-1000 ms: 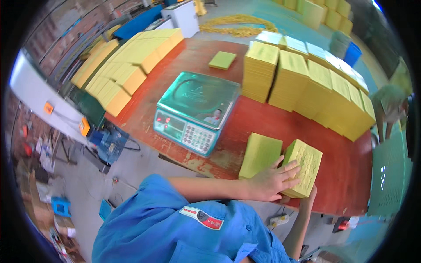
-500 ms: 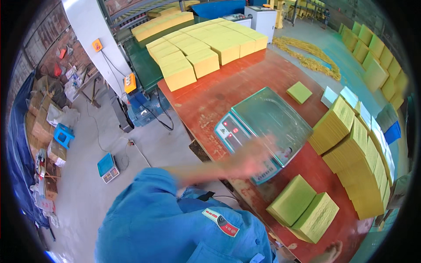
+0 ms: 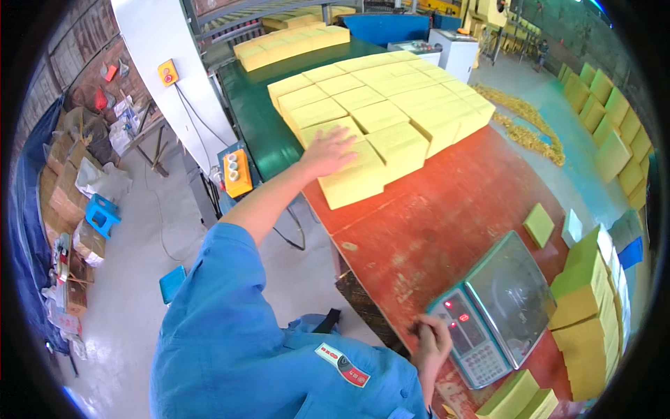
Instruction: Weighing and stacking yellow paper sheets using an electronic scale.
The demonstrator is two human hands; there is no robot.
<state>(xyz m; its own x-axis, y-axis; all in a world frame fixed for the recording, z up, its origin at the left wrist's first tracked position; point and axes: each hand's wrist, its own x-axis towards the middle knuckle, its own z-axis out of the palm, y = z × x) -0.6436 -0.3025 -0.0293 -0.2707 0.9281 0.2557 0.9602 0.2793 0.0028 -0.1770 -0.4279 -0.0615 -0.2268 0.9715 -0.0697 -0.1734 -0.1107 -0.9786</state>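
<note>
My left hand [image 3: 329, 151] lies with fingers spread on the top of a yellow paper stack [image 3: 356, 174], at the near left corner of a large block of such stacks [image 3: 391, 98]. My right hand [image 3: 434, 340] is beside the keypad side of a digital scale [image 3: 481, 349], its fingers curled together. Something dark shows at its fingertips, too small to make out. The scale's glass-like pan [image 3: 513, 297] carries no stack, and red lights glow on its panel. All of this rests on a red tabletop [image 3: 405, 237].
A small yellow pad [image 3: 539, 225] lies beyond the scale. Tall yellow stacks [image 3: 583, 314] line the right edge, with two more [image 3: 513, 398] at the bottom. Behind the table's left part runs a green conveyor belt [image 3: 258, 133]; a yellow button box [image 3: 237, 172] stands near my left forearm.
My left hand has gone from above the scale to the yellow stacks at the far left. My right hand has come from the lower right to the scale's near side. The view has shifted.
</note>
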